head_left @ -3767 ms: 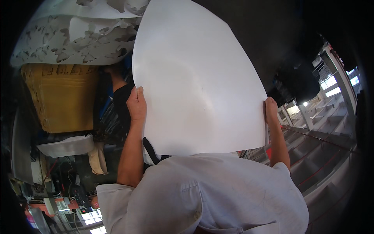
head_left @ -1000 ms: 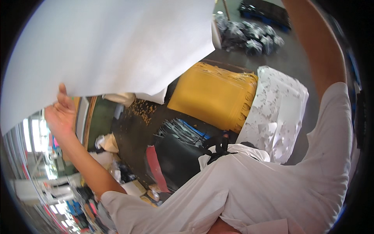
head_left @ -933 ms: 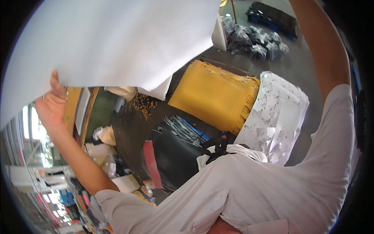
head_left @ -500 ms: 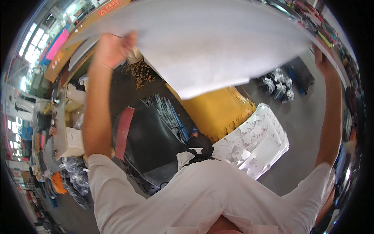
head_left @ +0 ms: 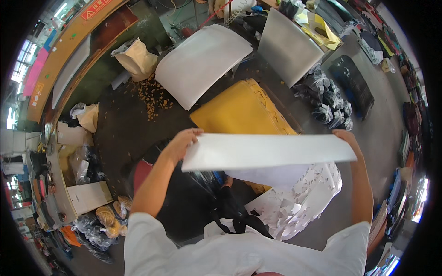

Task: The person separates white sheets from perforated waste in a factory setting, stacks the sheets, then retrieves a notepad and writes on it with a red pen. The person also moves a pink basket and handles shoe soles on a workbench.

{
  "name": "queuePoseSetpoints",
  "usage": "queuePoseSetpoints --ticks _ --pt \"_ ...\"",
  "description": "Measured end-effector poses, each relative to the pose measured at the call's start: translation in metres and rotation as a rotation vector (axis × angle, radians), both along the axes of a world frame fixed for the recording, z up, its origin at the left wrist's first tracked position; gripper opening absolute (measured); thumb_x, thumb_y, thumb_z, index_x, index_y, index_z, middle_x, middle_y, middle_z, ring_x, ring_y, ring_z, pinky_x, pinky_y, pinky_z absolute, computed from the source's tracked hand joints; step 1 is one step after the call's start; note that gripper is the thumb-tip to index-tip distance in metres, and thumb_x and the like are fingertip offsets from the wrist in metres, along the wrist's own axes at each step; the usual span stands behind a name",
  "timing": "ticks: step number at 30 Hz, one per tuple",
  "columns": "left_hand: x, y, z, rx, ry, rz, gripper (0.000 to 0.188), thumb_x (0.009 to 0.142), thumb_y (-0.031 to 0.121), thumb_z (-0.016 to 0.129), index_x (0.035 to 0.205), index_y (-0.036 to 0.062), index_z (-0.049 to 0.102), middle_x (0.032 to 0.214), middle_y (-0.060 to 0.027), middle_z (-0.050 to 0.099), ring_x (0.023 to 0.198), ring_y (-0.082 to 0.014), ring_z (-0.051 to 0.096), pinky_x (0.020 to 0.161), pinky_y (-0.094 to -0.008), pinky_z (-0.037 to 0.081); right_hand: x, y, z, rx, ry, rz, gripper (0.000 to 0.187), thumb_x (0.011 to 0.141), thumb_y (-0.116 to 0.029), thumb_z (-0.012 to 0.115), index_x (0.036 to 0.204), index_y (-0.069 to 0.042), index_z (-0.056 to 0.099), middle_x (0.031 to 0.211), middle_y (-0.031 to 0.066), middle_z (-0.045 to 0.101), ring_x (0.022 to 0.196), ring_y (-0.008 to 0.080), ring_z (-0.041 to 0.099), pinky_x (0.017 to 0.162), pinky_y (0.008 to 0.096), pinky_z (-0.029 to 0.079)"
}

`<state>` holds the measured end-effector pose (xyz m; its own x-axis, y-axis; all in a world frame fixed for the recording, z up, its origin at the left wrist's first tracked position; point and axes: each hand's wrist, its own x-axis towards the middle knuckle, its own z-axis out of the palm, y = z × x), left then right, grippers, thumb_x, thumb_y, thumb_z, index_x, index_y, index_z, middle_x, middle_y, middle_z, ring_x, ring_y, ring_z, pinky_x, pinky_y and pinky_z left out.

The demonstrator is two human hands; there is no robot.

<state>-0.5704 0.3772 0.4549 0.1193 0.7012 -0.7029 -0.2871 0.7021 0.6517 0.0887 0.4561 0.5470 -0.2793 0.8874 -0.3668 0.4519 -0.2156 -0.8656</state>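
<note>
Both my hands grip a large white sheet [head_left: 271, 149] by its far corners, arms stretched forward. The fingers of my left hand [head_left: 184, 140] are closed round the sheet's left end, and my right hand [head_left: 347, 139] pinches its right end. The sheet hangs across in front of me as a wide band, with a paler part sagging beneath it. Behind it lies a stack of yellow sheets [head_left: 232, 109]. To its near right is a white stack with torn-looking cut-outs [head_left: 294, 202], partly covered by the held sheet.
Black sheets [head_left: 182, 207] lie at my left. Farther off are a curved white sheet [head_left: 202, 60], an upright grey-white panel [head_left: 290, 46], a paper sack [head_left: 136, 60] and yellow scraps [head_left: 156, 99] on the floor. Plastic-wrapped black bundles [head_left: 329, 101] are at right.
My hands have come down and closer together, bringing the white sheet from high overhead to in front of me. The yellow stack and the things behind it now show.
</note>
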Motion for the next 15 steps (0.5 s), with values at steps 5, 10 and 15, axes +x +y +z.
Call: queuePoseSetpoints --ticks 5,10,15 --pt "-0.067 0.173 0.052 0.227 0.499 -0.173 0.045 0.088 0.017 0.054 0.129 0.0039 0.065 0.111 -0.0091 0.061 0.101 -0.0208 0.058 0.089 -0.0331 0.050 -0.042 0.139 0.006 0.184 -0.251 -0.138 0.025 0.095 -0.020 0.067 0.111 -0.002 0.073 0.110 0.0059 0.072 0.102 0.0154 0.065 0.088 0.0306 0.050" --pt "-0.116 0.300 0.220 0.745 0.655 0.014 0.048 0.089 0.033 0.056 0.129 0.0070 0.065 0.093 -0.0026 0.066 0.079 -0.0136 0.061 0.071 -0.0321 0.050 -0.079 0.231 0.147 0.428 0.100 -0.160 0.038 0.100 -0.024 0.063 0.129 0.001 0.062 0.108 0.0081 0.069 0.102 0.0152 0.064 0.093 0.0288 0.050" --pt "-0.207 0.337 0.320 0.881 0.822 -0.144 0.047 0.092 0.041 0.063 0.129 0.0114 0.068 0.107 -0.0078 0.068 0.090 -0.0170 0.065 0.082 -0.0280 0.051 -0.173 0.216 0.209 0.321 0.528 -0.188 0.032 0.100 -0.014 0.062 0.126 0.004 0.062 0.102 0.0048 0.067 0.083 0.0071 0.065 0.066 0.0166 0.053"
